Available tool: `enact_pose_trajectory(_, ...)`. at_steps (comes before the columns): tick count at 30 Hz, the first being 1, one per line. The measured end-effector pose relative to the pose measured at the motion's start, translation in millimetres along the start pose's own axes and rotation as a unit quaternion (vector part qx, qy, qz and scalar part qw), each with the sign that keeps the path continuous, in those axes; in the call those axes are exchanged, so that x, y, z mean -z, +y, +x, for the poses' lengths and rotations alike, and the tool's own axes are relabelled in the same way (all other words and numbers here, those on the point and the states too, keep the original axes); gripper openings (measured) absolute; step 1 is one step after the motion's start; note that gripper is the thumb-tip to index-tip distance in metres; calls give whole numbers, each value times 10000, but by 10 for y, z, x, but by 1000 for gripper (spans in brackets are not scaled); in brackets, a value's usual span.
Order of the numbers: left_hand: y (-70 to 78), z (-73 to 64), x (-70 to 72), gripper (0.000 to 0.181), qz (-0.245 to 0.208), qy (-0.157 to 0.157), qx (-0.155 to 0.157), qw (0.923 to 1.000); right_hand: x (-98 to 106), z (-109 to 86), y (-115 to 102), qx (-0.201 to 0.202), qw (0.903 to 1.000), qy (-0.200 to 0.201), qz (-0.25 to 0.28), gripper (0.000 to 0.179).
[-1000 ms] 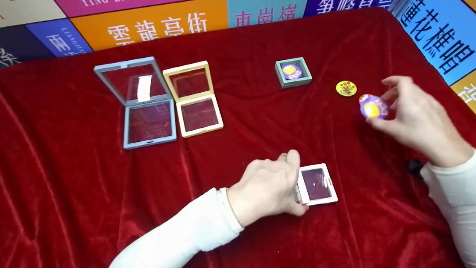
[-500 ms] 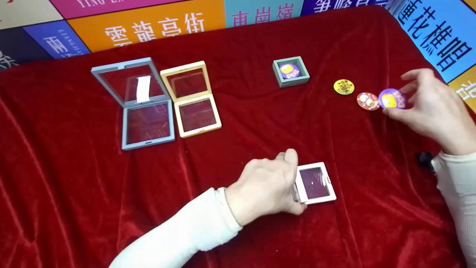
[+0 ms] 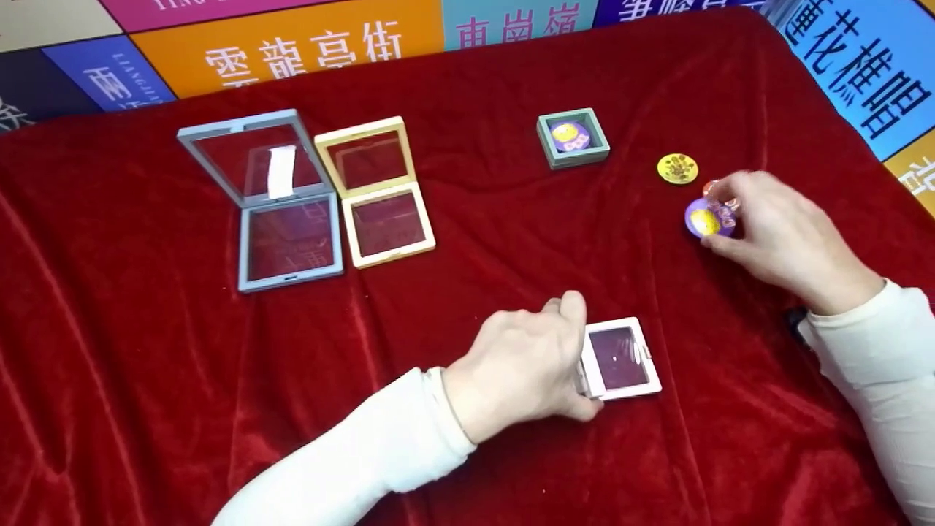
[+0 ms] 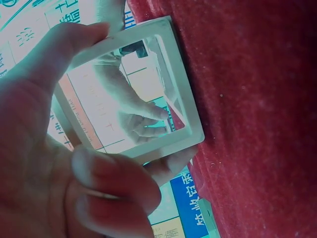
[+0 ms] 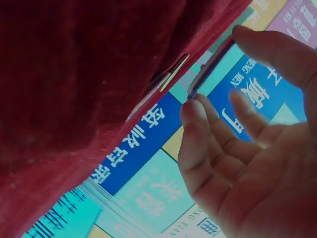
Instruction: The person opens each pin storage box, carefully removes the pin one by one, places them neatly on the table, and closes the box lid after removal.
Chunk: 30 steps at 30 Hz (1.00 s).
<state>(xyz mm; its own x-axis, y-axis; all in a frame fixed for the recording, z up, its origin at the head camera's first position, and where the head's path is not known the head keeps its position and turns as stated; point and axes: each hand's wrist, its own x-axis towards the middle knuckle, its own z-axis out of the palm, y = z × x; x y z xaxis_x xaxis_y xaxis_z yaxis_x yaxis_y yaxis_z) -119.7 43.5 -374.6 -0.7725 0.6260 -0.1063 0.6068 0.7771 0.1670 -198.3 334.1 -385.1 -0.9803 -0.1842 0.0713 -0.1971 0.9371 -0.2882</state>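
My left hand (image 3: pixel 522 365) grips the raised half of a small white hinged display frame (image 3: pixel 595 358). Its other half lies flat on the cloth, while the left wrist view shows the clear window of the raised frame (image 4: pixel 179 84) between thumb and fingers. My right hand (image 3: pixel 792 237) pinches a round purple badge (image 3: pixel 707 219) with a yellow figure. Edge-on, the badge (image 5: pixel 212 69) spans from thumb to fingertip in the right wrist view. Just behind, a red badge (image 3: pixel 710 188) is mostly hidden by that hand. A yellow badge (image 3: pixel 678 169) lies beyond it.
On the red cloth (image 3: pixel 467 467), a blue hinged frame (image 3: pixel 291 281) and a cream one (image 3: pixel 394 256) stand unfolded at left. A small green frame (image 3: pixel 546 150) toward the back holds another purple badge. Colourful lettered panels (image 3: pixel 292 51) border the cloth's far side.
My right hand first carries the purple badge rightward, uncovering the red badge, then swings back left and partly covers it again. The left hand and white frame stay in place.
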Motion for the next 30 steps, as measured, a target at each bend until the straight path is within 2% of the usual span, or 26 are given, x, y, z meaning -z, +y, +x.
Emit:
enact_pose_trajectory(3, -14, -11, -10, 68, -10, 54, 5, 10000, -47, 4, -26, 463, 9986, -33, -263, 30)
enact_pose_trajectory(5, -22, -21, -23, 68, 62, 213, -38, 9997, -72, 11, -26, 649, 9972, -109, -349, 28)
enact_pose_trajectory(10, -29, -33, -44, 69, 222, 512, -161, 9983, -90, 11, -14, 718, 9964, -243, -389, 30)
enact_pose_trajectory(13, -22, -23, -36, 68, 154, 387, -153, 9990, -91, -12, -25, 727, 9959, -189, -496, 30)
enact_pose_trajectory(17, -8, -10, -26, 68, 126, 246, -114, 9996, -77, -61, -104, 789, 9940, 197, -731, 26)
enact_pose_trajectory(19, -2, -7, -20, 68, 102, 174, -84, 9998, -66, -94, -190, 964, 9917, 387, -763, 23)
enact_pose_trajectory(21, 1, -5, -13, 68, 79, 122, -56, 9999, -65, -144, -314, 1284, 9884, 364, -727, 21)
enact_pose_trajectory(24, 1, -6, 1, 68, 40, 13, -2, 10000, -95, -241, -534, 2194, 9740, -69, -562, 18)
enact_pose_trajectory(27, -6, -2, 21, 68, -22, -122, 79, 9999, -148, -339, -718, 3051, 9496, -630, -355, 17)
enact_pose_trajectory(30, -14, 8, 36, 67, -123, -281, 150, 9994, -193, -402, -825, 3474, 9326, -939, -273, 18)
